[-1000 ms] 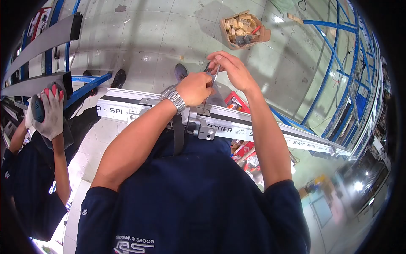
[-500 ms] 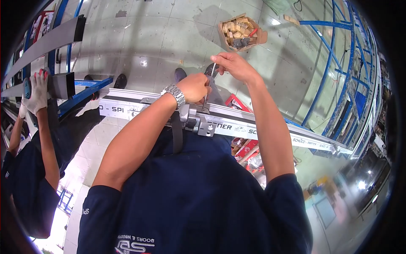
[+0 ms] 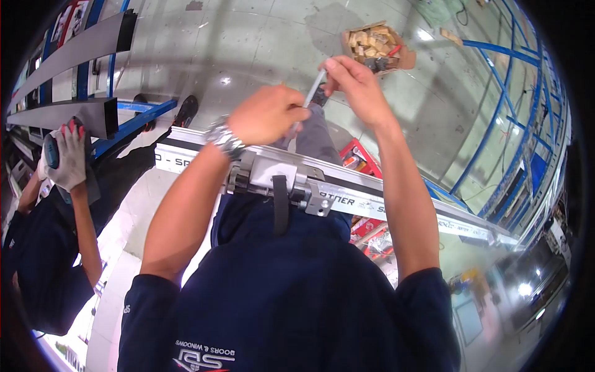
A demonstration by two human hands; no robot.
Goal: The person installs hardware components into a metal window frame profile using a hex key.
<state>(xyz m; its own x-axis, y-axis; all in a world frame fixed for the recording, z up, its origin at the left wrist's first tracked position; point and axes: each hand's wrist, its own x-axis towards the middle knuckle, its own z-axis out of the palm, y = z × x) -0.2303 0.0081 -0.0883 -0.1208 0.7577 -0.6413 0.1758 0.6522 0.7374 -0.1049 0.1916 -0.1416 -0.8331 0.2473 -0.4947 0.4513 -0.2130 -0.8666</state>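
My right hand (image 3: 354, 84) pinches the upper end of a thin silvery rod (image 3: 315, 88), which slants down to the left. At its lower end are the closed fingers of my left hand (image 3: 266, 115); motion blurs this hand, which has a metal watch at the wrist. Both hands are raised just beyond a long aluminium profile (image 3: 353, 183) with printed film along its side. Nearer my body, a silvery metal fitting (image 3: 273, 173) sits on the profile, and a black strap (image 3: 281, 208) hangs over it. The rod's exact kind cannot be made out.
A cardboard box (image 3: 406, 61) of wooden blocks stands on the floor ahead. Red boxes (image 3: 362, 158) lie beneath the profile. Blue racks (image 3: 496, 93) rise at right. At left, a co-worker's gloved hand (image 3: 69, 158) holds a tool near dark grey profiles (image 3: 68, 118).
Both hands have lifted away from the profile, the left moving left and upward, uncovering the fitting. The rod now shows more plainly between them. The co-worker's gloved hand has moved down slightly.
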